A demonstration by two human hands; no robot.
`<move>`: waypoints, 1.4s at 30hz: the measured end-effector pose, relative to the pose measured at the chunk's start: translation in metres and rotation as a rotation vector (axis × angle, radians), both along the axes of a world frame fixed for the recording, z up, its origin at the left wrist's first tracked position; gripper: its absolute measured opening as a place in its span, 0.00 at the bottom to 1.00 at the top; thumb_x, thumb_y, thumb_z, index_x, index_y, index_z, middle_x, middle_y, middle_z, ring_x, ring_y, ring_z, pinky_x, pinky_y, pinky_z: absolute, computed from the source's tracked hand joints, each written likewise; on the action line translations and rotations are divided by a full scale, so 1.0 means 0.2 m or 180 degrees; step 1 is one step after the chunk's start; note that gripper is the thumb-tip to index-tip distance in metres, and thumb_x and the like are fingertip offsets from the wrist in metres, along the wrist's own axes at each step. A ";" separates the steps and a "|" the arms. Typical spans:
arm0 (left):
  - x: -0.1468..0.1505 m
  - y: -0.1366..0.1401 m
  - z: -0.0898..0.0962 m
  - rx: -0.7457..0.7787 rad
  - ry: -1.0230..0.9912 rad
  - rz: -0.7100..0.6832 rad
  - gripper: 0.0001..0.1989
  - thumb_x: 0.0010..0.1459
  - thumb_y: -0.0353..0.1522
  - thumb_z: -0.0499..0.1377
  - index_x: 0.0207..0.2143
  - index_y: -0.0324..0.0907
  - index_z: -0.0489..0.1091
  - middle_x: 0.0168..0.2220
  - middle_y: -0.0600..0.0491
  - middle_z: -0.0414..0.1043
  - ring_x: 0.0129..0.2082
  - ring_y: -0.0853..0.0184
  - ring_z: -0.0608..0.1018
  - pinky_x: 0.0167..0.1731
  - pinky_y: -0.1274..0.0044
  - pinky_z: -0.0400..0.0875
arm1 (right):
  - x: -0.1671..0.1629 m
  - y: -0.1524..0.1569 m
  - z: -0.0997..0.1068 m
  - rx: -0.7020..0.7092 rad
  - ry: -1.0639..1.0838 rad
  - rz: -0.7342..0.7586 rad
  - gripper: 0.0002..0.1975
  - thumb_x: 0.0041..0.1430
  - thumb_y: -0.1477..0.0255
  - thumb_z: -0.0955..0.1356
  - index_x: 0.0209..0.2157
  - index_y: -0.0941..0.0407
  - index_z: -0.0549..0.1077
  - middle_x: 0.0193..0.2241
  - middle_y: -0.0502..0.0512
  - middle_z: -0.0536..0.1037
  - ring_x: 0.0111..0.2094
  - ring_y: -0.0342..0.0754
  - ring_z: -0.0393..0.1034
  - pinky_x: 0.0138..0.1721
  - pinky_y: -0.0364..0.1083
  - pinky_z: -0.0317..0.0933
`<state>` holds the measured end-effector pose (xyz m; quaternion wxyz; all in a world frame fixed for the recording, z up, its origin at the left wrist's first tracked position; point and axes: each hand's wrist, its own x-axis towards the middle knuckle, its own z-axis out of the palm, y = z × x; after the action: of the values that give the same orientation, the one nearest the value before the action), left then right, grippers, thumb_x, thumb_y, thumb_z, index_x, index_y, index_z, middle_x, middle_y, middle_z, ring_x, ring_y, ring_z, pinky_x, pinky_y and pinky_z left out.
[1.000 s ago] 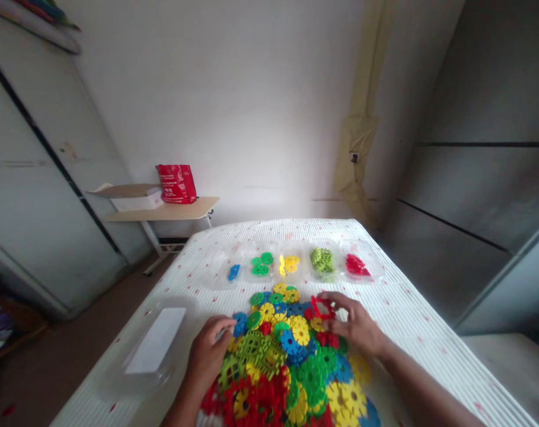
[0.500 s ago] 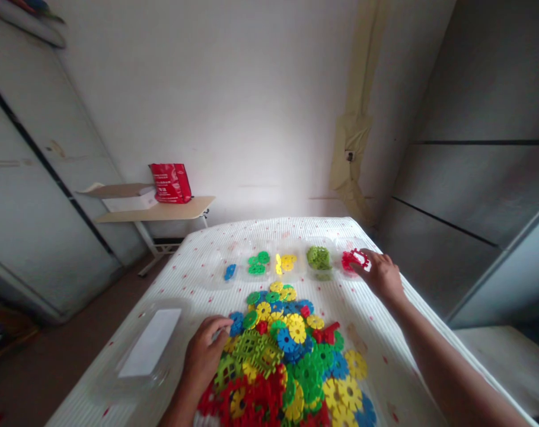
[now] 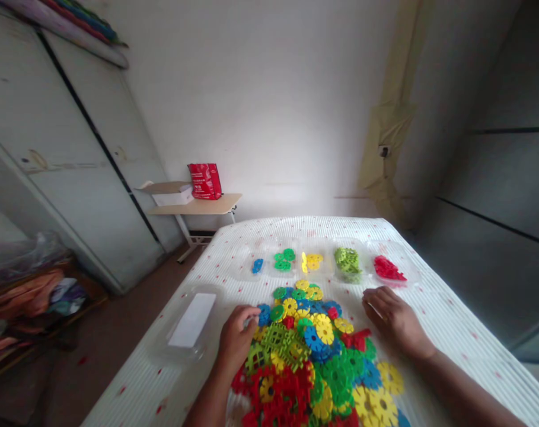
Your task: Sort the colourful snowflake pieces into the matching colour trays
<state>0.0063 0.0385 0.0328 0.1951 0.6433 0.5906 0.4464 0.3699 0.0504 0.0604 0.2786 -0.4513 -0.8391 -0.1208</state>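
A mixed heap of plastic interlocking pieces [image 3: 313,356] lies in front of me: notched discs in blue, green and yellow, plus red and olive-green square lattice pieces. My left hand [image 3: 239,337] rests at the heap's left edge, thumb and index finger apart, fingertips at a blue notched disc [image 3: 264,314]; whether they touch it I cannot tell. To the right of the heap, my right hand [image 3: 396,320] hovers low over the cloth, fingers loosely bent and nothing visible in them. Beyond it, red pieces [image 3: 388,268] lie in the rightmost clear container [image 3: 411,270].
Clear containers stand in a row at the back, with blue pieces [image 3: 257,265], green discs [image 3: 284,260], yellow discs [image 3: 313,261] and olive-green pieces [image 3: 347,261]. A clear lid with a white card [image 3: 193,320] lies left. A side table [image 3: 207,205] holds a red bag [image 3: 206,181].
My right hand has let go of a red piece at the rightmost container and come back toward the heap. My left hand stays by the blue disc. The view has swung left.
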 end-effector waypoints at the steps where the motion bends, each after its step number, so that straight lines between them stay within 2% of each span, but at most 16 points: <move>1: 0.00 0.00 0.00 -0.0001 -0.0023 0.0004 0.10 0.48 0.33 0.54 0.30 0.41 0.73 0.32 0.50 0.74 0.36 0.64 0.76 0.39 0.73 0.70 | -0.02 0.00 -0.02 -0.0078 -0.0026 0.0020 0.14 0.62 0.72 0.57 0.32 0.56 0.72 0.30 0.58 0.75 0.32 0.49 0.66 0.35 0.47 0.61; 5: 0.00 0.00 -0.01 -0.0043 -0.0092 0.0004 0.09 0.49 0.32 0.54 0.31 0.42 0.73 0.33 0.51 0.74 0.36 0.65 0.76 0.40 0.73 0.70 | -0.04 0.00 -0.05 -0.0240 -0.0048 0.0007 0.16 0.62 0.71 0.56 0.27 0.56 0.71 0.24 0.57 0.72 0.29 0.47 0.64 0.31 0.45 0.59; 10: 0.00 -0.01 -0.02 -0.0070 0.0043 -0.0023 0.10 0.50 0.31 0.53 0.33 0.42 0.73 0.35 0.50 0.74 0.38 0.65 0.75 0.42 0.73 0.69 | -0.02 0.02 -0.07 -0.0296 -0.0019 -0.0067 0.16 0.63 0.69 0.56 0.27 0.56 0.71 0.24 0.56 0.73 0.28 0.46 0.65 0.30 0.44 0.60; 15: 0.06 -0.05 0.05 0.0197 0.0724 -0.0043 0.13 0.52 0.30 0.52 0.37 0.44 0.74 0.39 0.50 0.74 0.42 0.63 0.73 0.45 0.70 0.66 | -0.02 0.02 -0.09 -0.0290 0.0192 -0.0068 0.18 0.62 0.66 0.56 0.27 0.54 0.72 0.24 0.56 0.74 0.27 0.46 0.66 0.30 0.43 0.60; 20: 0.13 -0.08 0.12 0.0355 0.1253 -0.0244 0.13 0.52 0.30 0.54 0.39 0.47 0.74 0.41 0.51 0.75 0.42 0.61 0.73 0.43 0.68 0.66 | -0.03 0.02 -0.10 -0.0255 0.0221 -0.0085 0.18 0.62 0.65 0.56 0.27 0.54 0.73 0.24 0.56 0.74 0.27 0.45 0.67 0.29 0.43 0.61; 23: 0.13 -0.07 0.10 0.0271 0.1301 -0.0150 0.15 0.52 0.30 0.54 0.42 0.47 0.73 0.42 0.51 0.74 0.43 0.61 0.72 0.45 0.67 0.65 | -0.02 0.02 -0.10 -0.0284 0.0177 -0.0115 0.18 0.62 0.65 0.56 0.27 0.54 0.73 0.24 0.56 0.74 0.27 0.46 0.67 0.29 0.43 0.61; 29: 0.04 -0.03 0.02 -0.0047 0.1198 0.0276 0.19 0.50 0.27 0.53 0.45 0.45 0.71 0.45 0.49 0.72 0.47 0.61 0.71 0.49 0.68 0.63 | -0.01 0.03 -0.11 -0.0334 0.0229 -0.0081 0.18 0.62 0.64 0.56 0.27 0.53 0.72 0.25 0.55 0.75 0.27 0.46 0.67 0.29 0.43 0.62; 35: 0.05 -0.03 0.02 -0.0314 0.1361 0.0191 0.22 0.50 0.29 0.54 0.49 0.47 0.68 0.50 0.50 0.69 0.50 0.59 0.68 0.50 0.66 0.61 | 0.00 0.04 -0.13 -0.0300 0.0162 -0.0108 0.17 0.62 0.65 0.57 0.27 0.53 0.72 0.26 0.55 0.75 0.27 0.46 0.68 0.28 0.43 0.62; 42: 0.06 -0.03 0.04 -0.0306 0.1370 0.0066 0.20 0.49 0.28 0.55 0.46 0.48 0.71 0.48 0.52 0.71 0.47 0.59 0.69 0.48 0.67 0.62 | 0.00 0.04 -0.14 -0.0304 -0.0025 -0.0156 0.16 0.62 0.67 0.57 0.29 0.54 0.72 0.28 0.56 0.75 0.29 0.46 0.69 0.30 0.44 0.63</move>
<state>0.0187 0.0327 0.0400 0.0904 0.7076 0.6458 0.2721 0.3705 0.0593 0.0324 0.2505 -0.4840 -0.8337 -0.0892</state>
